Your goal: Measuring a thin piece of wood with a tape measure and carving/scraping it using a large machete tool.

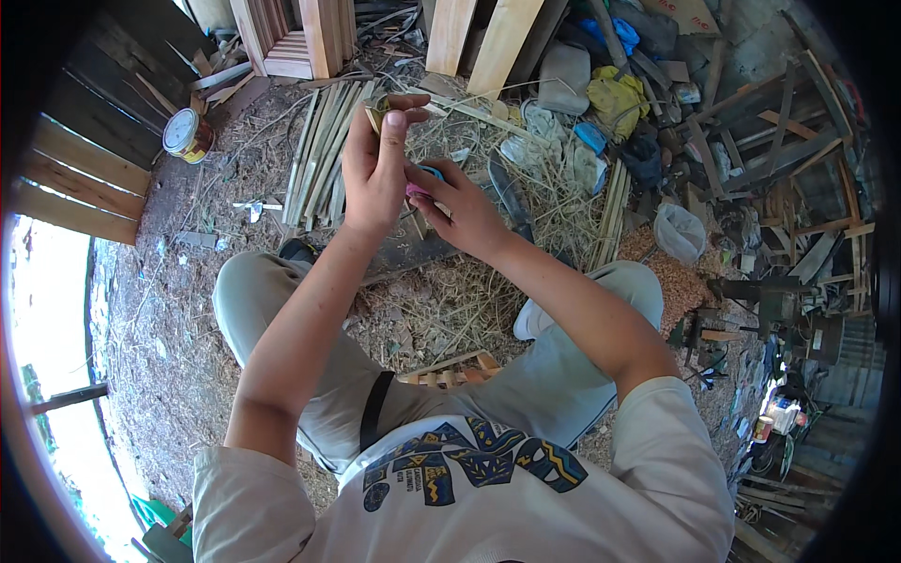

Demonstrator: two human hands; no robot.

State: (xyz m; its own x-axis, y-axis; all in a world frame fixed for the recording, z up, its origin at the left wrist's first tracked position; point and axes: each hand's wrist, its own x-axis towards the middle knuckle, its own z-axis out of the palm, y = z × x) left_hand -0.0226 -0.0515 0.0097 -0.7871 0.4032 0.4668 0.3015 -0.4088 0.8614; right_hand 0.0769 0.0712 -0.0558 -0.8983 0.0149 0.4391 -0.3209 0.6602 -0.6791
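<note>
My left hand [375,178] is raised in front of me, its fingers closed with the thumb up. A short yellow-green piece [375,117], which looks like split bamboo, shows between its thumb and fingers. Close beside the left palm, my right hand [463,208] is closed around a small pink and blue object [418,190]. Most of that object is hidden by the fingers, so its kind cannot be made out. Beneath the hands lies a dark wooden board [413,258]. A bundle of split bamboo strips [321,155] rests on the ground to the left.
A curved dark blade [507,192] lies right of my hands among shavings. Farther right are plastic bags [615,103] and a grey jerrycan [564,78]. A paint bucket [188,136] stands at left. Upright timber frames [300,42] stand at the back, scrap wood [779,141] at right.
</note>
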